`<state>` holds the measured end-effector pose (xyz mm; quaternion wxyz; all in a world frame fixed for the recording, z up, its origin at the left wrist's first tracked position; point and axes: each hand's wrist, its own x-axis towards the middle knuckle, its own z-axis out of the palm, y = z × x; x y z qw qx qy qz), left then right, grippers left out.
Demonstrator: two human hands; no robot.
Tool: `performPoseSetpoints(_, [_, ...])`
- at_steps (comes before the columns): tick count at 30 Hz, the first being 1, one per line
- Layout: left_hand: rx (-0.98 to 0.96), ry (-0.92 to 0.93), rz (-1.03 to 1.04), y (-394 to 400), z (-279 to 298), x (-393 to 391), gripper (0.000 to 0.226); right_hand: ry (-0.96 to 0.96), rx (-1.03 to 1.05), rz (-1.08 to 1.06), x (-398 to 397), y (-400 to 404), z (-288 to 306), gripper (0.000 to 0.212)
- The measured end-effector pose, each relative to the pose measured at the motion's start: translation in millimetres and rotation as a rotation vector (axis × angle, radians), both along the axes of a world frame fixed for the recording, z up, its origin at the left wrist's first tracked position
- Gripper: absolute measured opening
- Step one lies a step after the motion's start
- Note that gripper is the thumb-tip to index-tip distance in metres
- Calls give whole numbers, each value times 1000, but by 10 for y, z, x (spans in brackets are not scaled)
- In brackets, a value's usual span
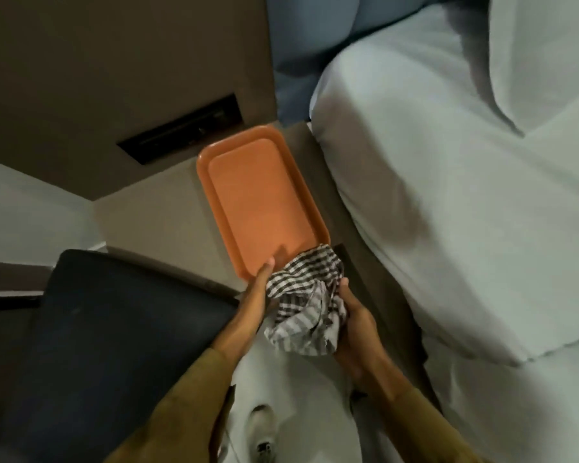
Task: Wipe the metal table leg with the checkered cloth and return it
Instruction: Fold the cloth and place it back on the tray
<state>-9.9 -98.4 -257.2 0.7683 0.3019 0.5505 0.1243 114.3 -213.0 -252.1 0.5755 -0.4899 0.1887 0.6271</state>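
The checkered cloth [306, 300], brown and white and bunched up, hangs between my two hands at the near corner of an orange tray [258, 195]. My left hand [256, 292] lies flat against the cloth's left side, fingertips touching the tray's near rim. My right hand [351, 315] grips the cloth from the right. One end of the cloth rests on the tray's corner. No metal table leg shows in this view.
The tray lies on a beige bedside table [154, 222] against a brown wall panel with a dark slot [181, 128]. A bed with white sheets [465, 195] fills the right side. A black chair seat [114, 329] stands at lower left. My shoe [264, 429] is on the white floor.
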Motion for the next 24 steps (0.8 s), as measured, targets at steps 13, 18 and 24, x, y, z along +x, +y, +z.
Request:
performPoseSetpoints(13, [517,75,105,105,604,290,12,-837,338,640,971,461,447,30])
performPoseSetpoints(18, [548,16,132,150,680,353,42,-767,417,582,1040,661,363,33])
performPoseSetpoints(24, [456,225,253,64,206,279,21,-592,344,763,1072,805,178,46])
